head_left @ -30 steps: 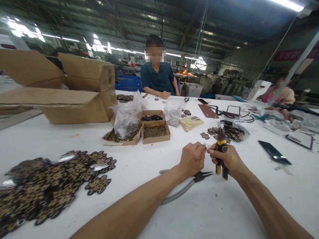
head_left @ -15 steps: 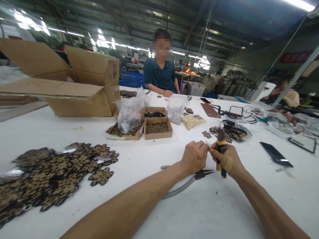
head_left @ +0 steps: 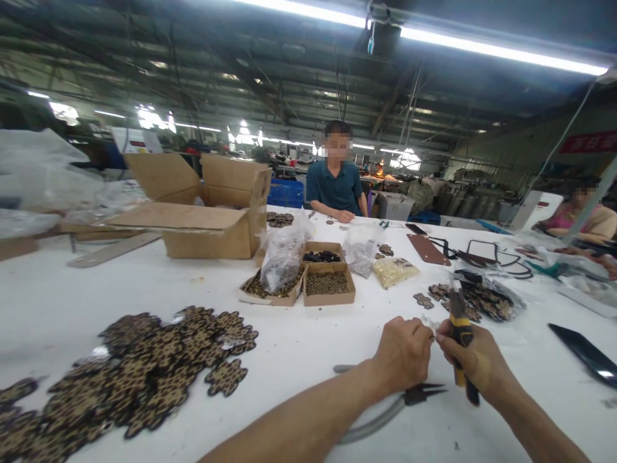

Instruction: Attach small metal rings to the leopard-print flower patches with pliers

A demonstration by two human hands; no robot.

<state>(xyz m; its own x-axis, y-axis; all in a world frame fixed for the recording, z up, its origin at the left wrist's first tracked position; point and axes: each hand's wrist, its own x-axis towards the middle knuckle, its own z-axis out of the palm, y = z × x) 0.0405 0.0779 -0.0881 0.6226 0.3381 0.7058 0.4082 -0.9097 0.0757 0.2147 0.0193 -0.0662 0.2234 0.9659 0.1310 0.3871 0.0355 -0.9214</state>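
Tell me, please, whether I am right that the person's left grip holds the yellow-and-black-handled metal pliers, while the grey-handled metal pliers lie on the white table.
Not quite: the head view shows the right grip holding the yellow-and-black-handled metal pliers. The grey-handled metal pliers do lie on the white table.

Your left forearm (head_left: 308,411) hides part of the grey-handled pliers (head_left: 415,395). The bit (head_left: 432,328) between your left hand (head_left: 405,350) and right hand (head_left: 475,363) is too small to tell. Leopard-print patches (head_left: 159,366) run off the left edge, the black phone (head_left: 584,354) off the right.
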